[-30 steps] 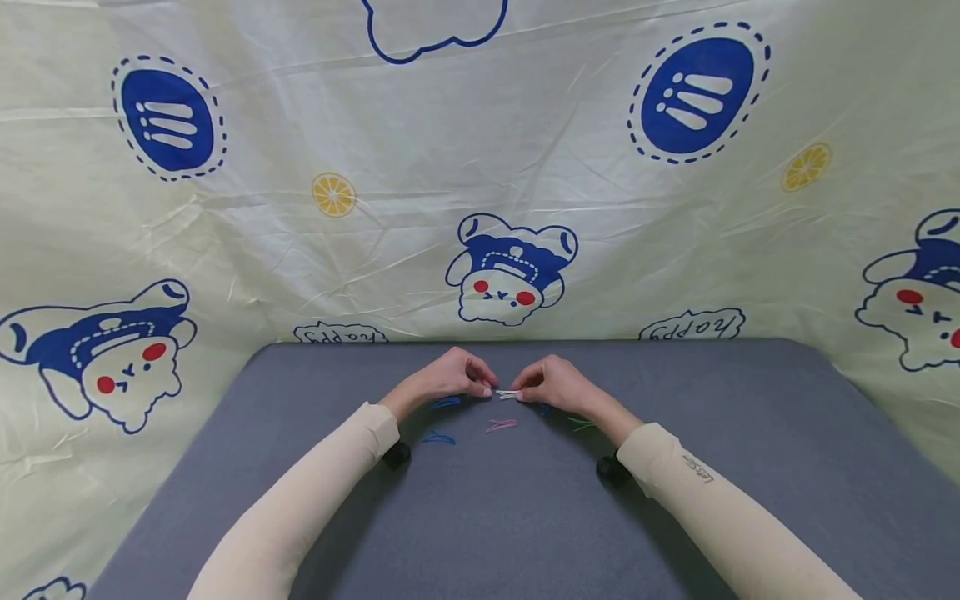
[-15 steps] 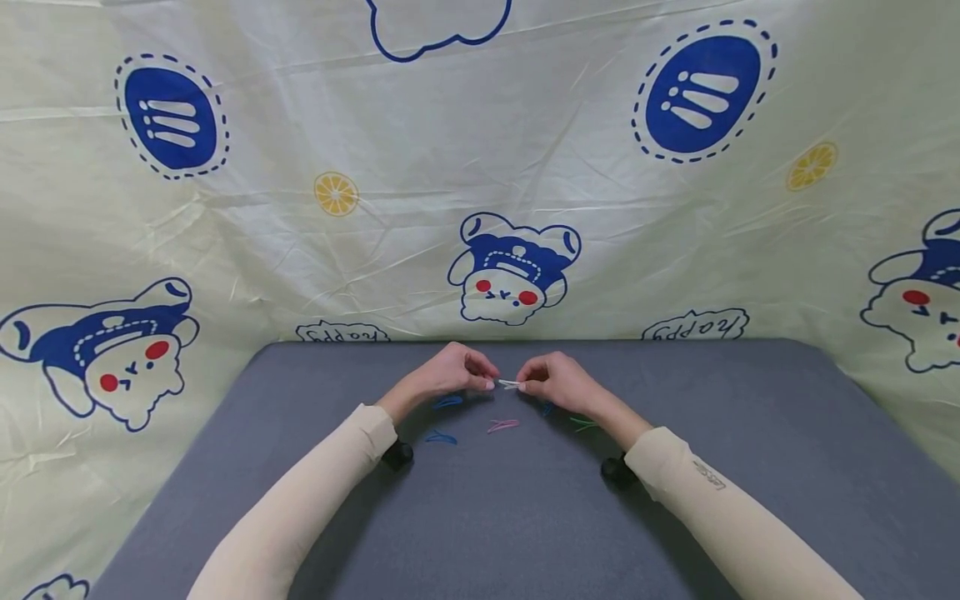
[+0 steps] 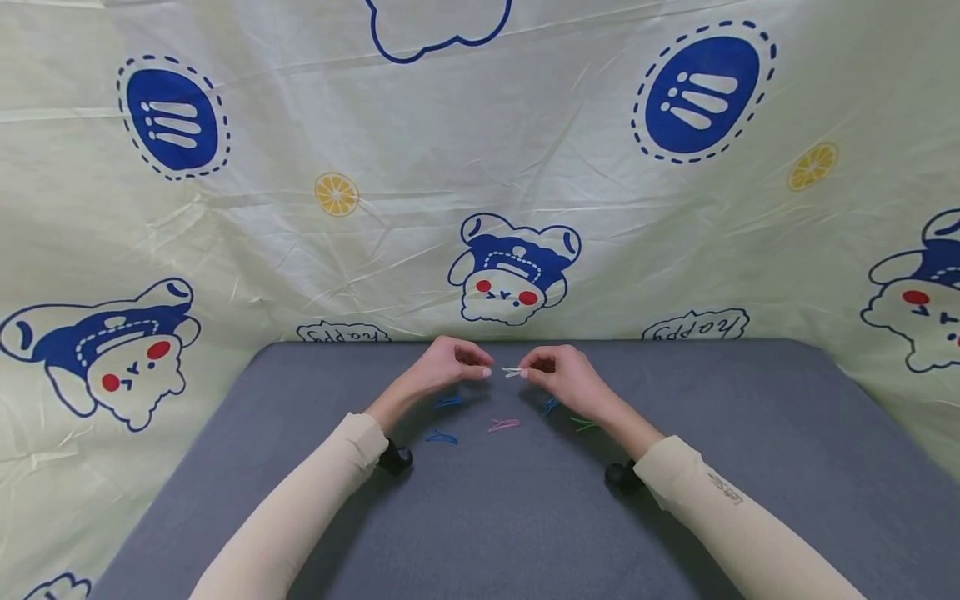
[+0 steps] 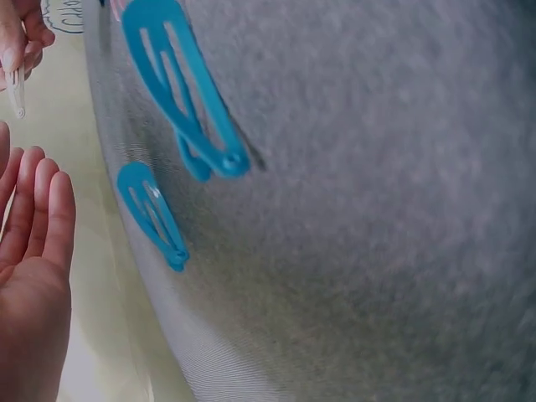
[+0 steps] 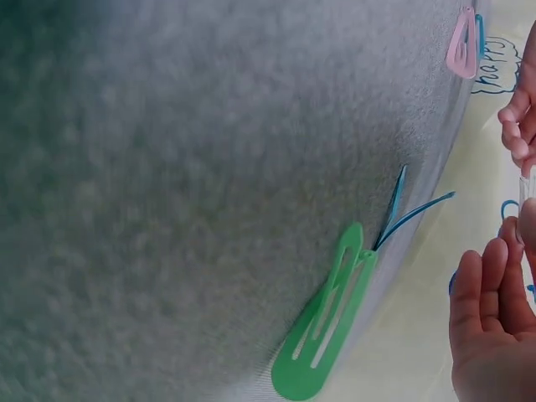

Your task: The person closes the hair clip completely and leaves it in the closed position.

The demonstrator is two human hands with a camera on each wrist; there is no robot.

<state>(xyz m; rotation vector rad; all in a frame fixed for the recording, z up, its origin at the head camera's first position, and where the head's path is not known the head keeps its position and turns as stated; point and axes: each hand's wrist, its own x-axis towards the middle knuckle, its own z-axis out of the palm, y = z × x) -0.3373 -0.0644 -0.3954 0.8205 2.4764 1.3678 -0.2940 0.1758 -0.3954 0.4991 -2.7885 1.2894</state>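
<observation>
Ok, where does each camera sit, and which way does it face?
Head: on the head, facing forward and down at the table; left hand, right hand and sleeves show.
Left wrist: on that wrist, facing two blue clips; parts of both hands show.
Right wrist: on that wrist, facing the green clip; both hands partly show.
Head and left wrist share the white clip.

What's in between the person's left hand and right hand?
A slim white hair clip, spread like a V. The right hand pinches it, and a small gap separates it from the left hand. The head view shows this.
</observation>
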